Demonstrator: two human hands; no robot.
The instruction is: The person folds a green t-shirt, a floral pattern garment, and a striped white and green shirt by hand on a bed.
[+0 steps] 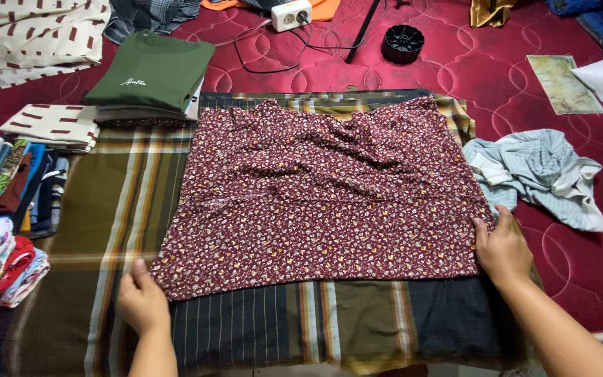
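A maroon floral garment point(322, 195) lies spread flat on a striped plaid cloth point(113, 209). My left hand point(141, 300) rests at the garment's near left corner, fingers on its edge. At the near right corner, my right hand point(502, 248) pinches the garment's edge. The fabric shows wrinkles toward the far side.
A folded green shirt point(151, 70) tops a pile at the far left, beside folded cream patterned cloth point(54, 124). Stacked folded clothes point(5, 209) line the left edge. A crumpled pale blue shirt point(539, 174) lies right. A power strip point(291, 15) and a black round object point(403, 42) sit on the red mattress.
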